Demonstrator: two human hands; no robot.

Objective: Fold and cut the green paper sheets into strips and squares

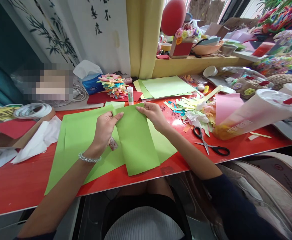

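Observation:
A folded-looking rectangle of green paper (138,143) is held up at its top edge by both hands, tilted toward me. My left hand (107,125) pinches its upper left corner between thumb and fingers. At the upper right corner, my right hand (154,115) pinches the same paper. Beneath lies a larger green sheet (73,143) on the red table (36,180), with a paler green sheet (164,143) showing at the right. A small patterned strip (113,144), perhaps a ruler, shows partly by my left wrist; the rest is hidden.
Scissors (207,143) lie spread on the right, near paper scraps (198,110) and a tilted drink cup (255,115). A glue stick (130,95) stands behind the hands, near a paper-star pile (113,86) and stacked sheets (168,87). A cardboard box (23,136) sits left.

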